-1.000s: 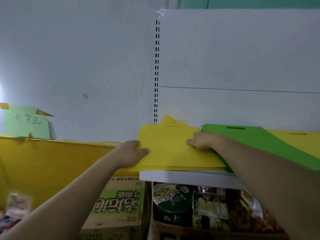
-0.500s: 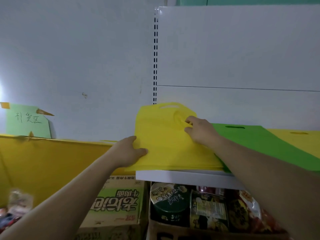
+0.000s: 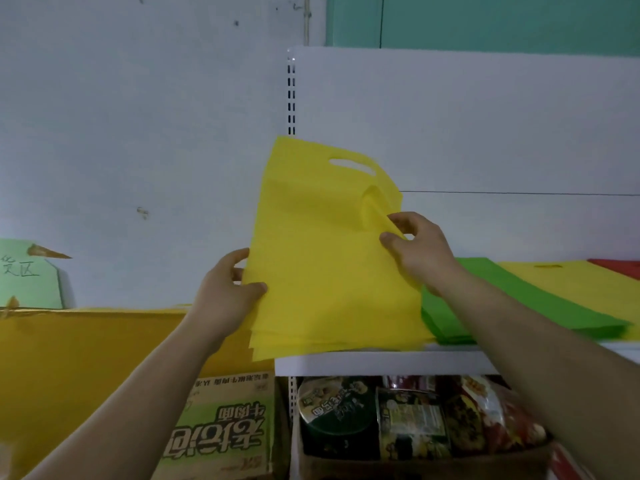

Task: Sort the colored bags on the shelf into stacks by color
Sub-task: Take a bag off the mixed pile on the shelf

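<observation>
A stack of yellow bags [image 3: 329,265] stands tilted up on the left end of the white shelf [image 3: 381,362], its cut-out handle at the top. My left hand [image 3: 228,292] grips the stack's left edge, thumb on the front. My right hand [image 3: 415,251] pinches the right edge of the stack. Right of it a green bag stack [image 3: 512,306] lies flat on the shelf, then another yellow bag [image 3: 568,282] and a red bag [image 3: 620,266] at the far right.
The shelf's white back panel [image 3: 485,133] rises behind the bags. Below the shelf a cardboard box holds snack packs and noodle cups [image 3: 408,417]. A green noodle carton [image 3: 221,424] stands to its left. A yellow board [image 3: 86,358] and a green paper sign [image 3: 27,275] are at left.
The yellow stack lay flat on the shelf a second ago. Both hands have raised its far end so it now stands steeply tilted, handle up.
</observation>
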